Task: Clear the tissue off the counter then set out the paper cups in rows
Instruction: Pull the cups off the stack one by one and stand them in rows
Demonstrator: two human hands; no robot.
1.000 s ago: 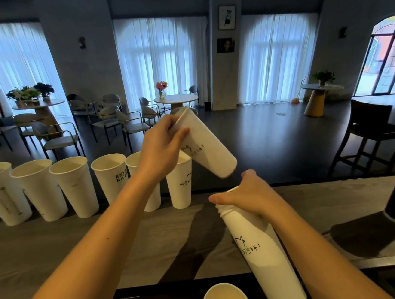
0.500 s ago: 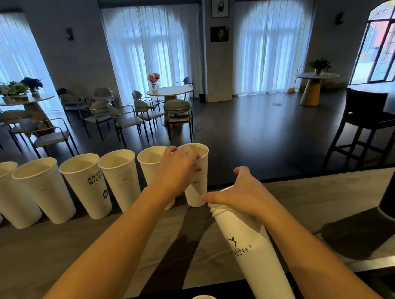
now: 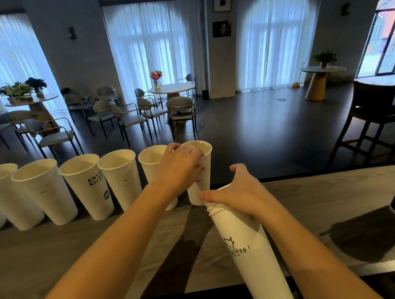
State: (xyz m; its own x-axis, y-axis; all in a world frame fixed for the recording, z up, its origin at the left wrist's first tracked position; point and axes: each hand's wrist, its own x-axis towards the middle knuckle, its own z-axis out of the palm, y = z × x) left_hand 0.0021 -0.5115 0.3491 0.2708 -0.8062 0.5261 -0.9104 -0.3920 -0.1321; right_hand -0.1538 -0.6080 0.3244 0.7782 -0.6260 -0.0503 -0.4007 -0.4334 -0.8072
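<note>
the left hand (image 3: 181,167) curls its fingers round the rim of the end cup (image 3: 200,173), which stands upright at the right end of a row of white paper cups (image 3: 84,184) along the table's (image 3: 57,254) far edge. the right hand (image 3: 239,191) grips the top of a tilted cup stack (image 3: 249,248) just beside it.
</note>
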